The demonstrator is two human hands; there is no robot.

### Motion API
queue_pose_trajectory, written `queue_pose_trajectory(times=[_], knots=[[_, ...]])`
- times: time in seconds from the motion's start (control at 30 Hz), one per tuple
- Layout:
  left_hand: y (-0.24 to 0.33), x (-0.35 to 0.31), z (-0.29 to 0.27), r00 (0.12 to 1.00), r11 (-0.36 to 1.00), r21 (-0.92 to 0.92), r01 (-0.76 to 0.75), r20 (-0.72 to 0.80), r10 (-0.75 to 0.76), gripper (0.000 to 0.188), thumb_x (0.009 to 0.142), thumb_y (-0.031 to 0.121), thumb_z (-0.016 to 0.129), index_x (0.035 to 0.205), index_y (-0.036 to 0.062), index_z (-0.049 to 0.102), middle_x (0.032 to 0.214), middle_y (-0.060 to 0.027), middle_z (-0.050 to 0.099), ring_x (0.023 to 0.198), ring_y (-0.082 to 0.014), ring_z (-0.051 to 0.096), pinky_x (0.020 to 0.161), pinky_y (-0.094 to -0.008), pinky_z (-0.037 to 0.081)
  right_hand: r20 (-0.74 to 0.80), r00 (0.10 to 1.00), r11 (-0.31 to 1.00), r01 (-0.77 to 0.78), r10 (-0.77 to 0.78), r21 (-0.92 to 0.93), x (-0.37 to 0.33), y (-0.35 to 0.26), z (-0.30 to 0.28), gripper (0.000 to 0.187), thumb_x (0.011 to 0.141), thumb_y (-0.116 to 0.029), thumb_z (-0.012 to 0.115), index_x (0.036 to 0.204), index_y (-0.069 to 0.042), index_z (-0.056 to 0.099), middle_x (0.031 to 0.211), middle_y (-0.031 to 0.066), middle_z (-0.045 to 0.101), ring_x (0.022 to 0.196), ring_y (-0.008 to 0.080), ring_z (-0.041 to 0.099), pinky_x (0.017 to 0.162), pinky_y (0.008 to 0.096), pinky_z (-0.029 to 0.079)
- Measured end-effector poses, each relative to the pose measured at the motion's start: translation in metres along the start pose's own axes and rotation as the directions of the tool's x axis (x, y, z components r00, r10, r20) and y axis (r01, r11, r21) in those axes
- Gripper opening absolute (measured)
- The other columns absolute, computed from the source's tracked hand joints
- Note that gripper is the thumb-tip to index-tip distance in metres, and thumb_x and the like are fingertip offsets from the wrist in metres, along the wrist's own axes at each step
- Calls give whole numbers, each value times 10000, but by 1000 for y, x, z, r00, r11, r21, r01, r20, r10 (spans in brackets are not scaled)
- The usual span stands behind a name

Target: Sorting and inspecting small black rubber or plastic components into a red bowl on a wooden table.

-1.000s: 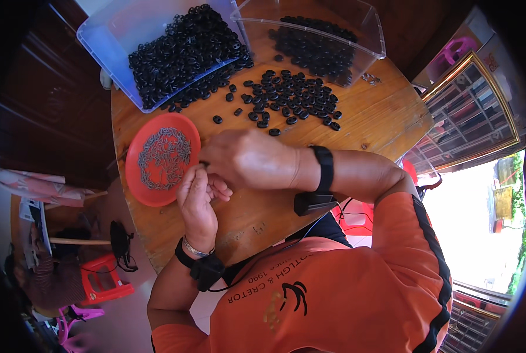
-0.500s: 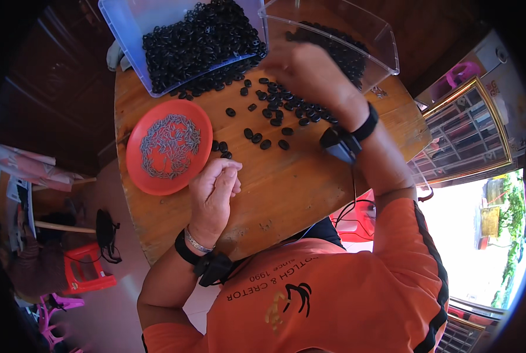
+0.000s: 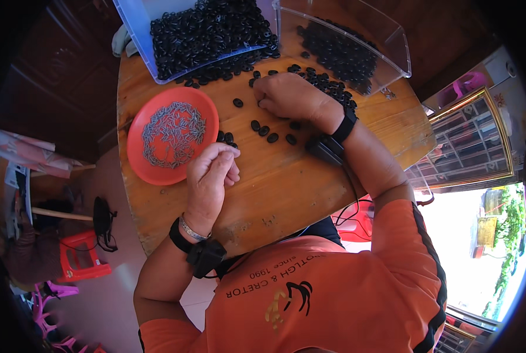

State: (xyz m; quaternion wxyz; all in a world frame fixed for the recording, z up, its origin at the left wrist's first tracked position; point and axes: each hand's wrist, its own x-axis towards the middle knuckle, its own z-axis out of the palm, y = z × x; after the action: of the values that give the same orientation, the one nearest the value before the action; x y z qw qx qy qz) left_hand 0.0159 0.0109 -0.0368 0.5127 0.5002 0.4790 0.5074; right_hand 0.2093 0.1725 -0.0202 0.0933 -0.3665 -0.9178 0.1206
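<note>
My left hand (image 3: 213,176) rests at the table's left side, fingers curled together; what they hold, if anything, is hidden. Just beyond its knuckles lie a few small black oval plastic pieces (image 3: 228,137). To its left sits a round red plate (image 3: 138,160) with many small grey metal screws (image 3: 174,132) spread over it. My right hand (image 3: 295,99) is over the middle of the table, palm down, thumb and fingers pinched near more black pieces; anything between the fingertips is too small to make out. Several loose black ovals (image 3: 264,130) lie between my hands.
A translucent bluish bin (image 3: 138,44) lies tipped at the far left, black pieces spilling from it onto the wooden table (image 3: 263,206). At the far right a clear bin (image 3: 401,62) holds more of them. Black wrist devices (image 3: 324,149) with cables hang at both wrists.
My right hand has come back from beside the clear bin toward me, down to the loose pieces mid-table. My left hand keeps its closed pose. The whole view has shifted slightly.
</note>
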Motion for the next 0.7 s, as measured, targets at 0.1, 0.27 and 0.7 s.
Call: queue_pose_trajectory(times=[0.1,0.27,0.7], knots=[[-4,0,0,1000,1000,-21,20,24,-20,240,953,223,496,942,10,604,665,-8,547,594,-63,522,543,-193,417,-17,993,982,115,-114,152,-6,-2,1,93,789,-114,638,859,-55,622,833,103,633,793,299,621,694,382,483],[2,0,16,974,938,-279,205,152,-168,372,975,325,373,1060,-3,526,748,-81,561,619,-148,569,563,-238,448,-242,890,759,456,-386,465,-30,-40,-7,130,781,-64,691,868,-49,596,772,62,589,735,271,591,656,343,469],[12,12,35,978,868,-463,180,180,-107,175,952,200,421,950,38,486,714,-55,523,621,-165,559,567,-252,442,-374,821,580,570,-431,581,-44,-33,-19,175,778,-88,722,938,-69,656,841,57,634,777,245,612,675,332,480]])
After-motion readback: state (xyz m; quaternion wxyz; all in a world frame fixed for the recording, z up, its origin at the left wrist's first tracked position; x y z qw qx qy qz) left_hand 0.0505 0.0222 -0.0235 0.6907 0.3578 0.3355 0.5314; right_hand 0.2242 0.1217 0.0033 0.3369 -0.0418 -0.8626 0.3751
